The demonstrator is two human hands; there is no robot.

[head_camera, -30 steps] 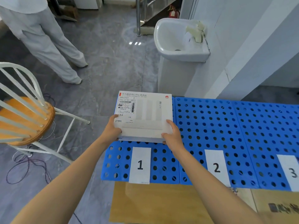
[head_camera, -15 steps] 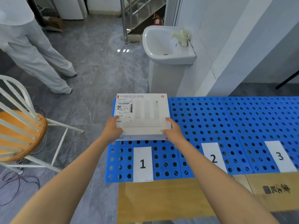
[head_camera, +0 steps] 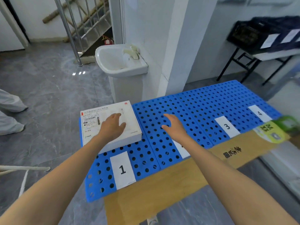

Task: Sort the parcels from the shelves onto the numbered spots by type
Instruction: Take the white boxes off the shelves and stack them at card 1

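Grey tiled floor and a white washbasin lay beyond both hands; nearer stood a row of blue perforated panels on a cardboard sheet. The white router box lay flat on the panel beneath the left hand, with label 1 on the wrist side of that hand. The left hand was open, fingers spread over the box top; contact could not be confirmed. The right hand was open and empty above the neighbouring panel, its forearm covering that panel's label. Label 3 and label 4 lay further to its right.

Probable hazards: the box sat at the panel's outer left margin, so a dragging left palm might push it over that edge. A nudge towards the right hand might carry it across the seam, leaving its spot ambiguous.
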